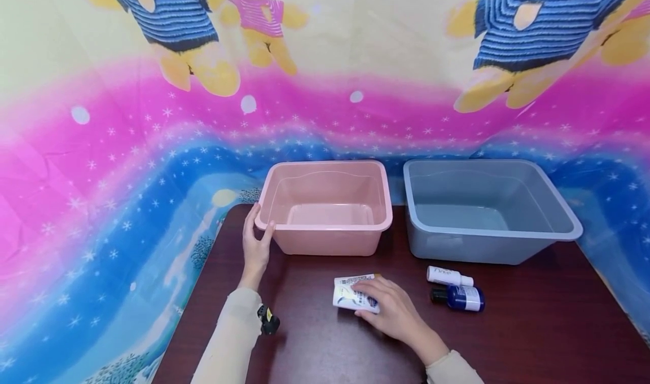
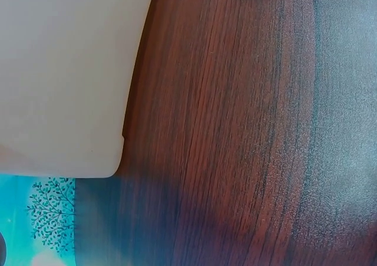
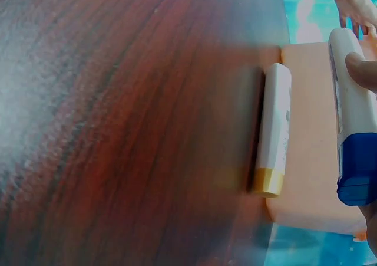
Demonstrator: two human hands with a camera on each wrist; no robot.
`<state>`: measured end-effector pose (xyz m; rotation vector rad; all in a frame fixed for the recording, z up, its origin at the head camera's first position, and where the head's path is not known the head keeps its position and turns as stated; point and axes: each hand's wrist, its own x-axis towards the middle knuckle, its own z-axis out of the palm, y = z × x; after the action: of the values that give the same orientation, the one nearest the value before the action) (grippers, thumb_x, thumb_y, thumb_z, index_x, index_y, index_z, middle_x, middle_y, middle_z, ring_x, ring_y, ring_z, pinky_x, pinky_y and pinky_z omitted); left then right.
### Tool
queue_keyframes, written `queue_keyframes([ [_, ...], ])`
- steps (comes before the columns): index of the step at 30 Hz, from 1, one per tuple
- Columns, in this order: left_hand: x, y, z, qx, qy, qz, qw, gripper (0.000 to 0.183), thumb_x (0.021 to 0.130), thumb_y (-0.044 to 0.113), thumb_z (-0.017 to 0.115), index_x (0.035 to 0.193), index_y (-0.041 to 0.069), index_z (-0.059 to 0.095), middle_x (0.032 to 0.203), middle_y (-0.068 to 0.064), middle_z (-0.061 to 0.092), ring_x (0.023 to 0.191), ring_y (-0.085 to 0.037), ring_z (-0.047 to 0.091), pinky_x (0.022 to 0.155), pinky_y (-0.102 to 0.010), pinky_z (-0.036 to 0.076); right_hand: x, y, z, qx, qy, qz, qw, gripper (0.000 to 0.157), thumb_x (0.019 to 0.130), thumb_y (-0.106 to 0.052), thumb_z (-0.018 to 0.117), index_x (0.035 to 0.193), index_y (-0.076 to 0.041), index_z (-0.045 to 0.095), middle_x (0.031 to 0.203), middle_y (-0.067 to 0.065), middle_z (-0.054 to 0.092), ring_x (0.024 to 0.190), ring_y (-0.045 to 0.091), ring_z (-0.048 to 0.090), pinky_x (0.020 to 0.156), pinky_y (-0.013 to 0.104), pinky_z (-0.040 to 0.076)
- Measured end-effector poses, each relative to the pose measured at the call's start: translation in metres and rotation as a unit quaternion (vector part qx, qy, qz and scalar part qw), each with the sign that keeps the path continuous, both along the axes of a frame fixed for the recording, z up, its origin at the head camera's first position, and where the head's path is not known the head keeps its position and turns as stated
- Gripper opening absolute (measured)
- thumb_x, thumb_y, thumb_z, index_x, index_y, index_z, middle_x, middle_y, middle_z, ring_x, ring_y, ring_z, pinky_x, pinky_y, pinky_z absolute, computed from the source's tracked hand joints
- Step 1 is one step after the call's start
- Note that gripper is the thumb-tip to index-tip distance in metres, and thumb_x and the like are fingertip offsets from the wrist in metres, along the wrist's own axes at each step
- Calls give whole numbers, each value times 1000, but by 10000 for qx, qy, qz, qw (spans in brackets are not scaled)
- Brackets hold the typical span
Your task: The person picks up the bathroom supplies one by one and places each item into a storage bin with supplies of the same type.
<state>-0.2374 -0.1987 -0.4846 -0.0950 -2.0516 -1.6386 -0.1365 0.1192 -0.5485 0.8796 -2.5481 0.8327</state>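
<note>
My left hand (image 1: 255, 253) holds the front left corner of a pink plastic tub (image 1: 330, 242), thumb at the front rim and fingers along the side. The tub's outer wall fills one side of the left wrist view. My right hand (image 1: 391, 309) grips a white bottle with a blue cap (image 3: 355, 109), the thumb pressed on its pale face. Just beyond it lies a white tube with a gold cap (image 3: 274, 127), in front of the tub. In the head view the bottle and tube overlap, and my fingers cover part of both.
A grey-blue tub (image 1: 492, 247) stands right of the pink one. In front of it lie a small white bottle (image 1: 444, 276) and a dark blue bottle with a black cap (image 1: 462, 298), side by side. A printed cloth (image 1: 325, 102) hangs behind the dark wooden table (image 1: 315, 339).
</note>
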Motion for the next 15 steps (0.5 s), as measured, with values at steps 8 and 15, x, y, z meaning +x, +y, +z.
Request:
queue_keyframes([
  [8,-4,-1,-4,43,-25,16,10000,58,93,3,64,145,-6,42,152,-23,38,142,-34,32,117,-50,20,-4,-2,10,-41,242,95,9997,52,71,-31,89,118,-20,71,118,-7,68,107,12,61,90,38,50],
  [15,-20,-9,-31,101,-53,127,9999,59,94,9,65,148,4,44,154,-11,40,143,-25,32,118,-47,19,-9,-5,17,-50,417,149,9990,54,67,-27,92,117,-19,71,115,-9,67,100,8,60,84,34,50],
])
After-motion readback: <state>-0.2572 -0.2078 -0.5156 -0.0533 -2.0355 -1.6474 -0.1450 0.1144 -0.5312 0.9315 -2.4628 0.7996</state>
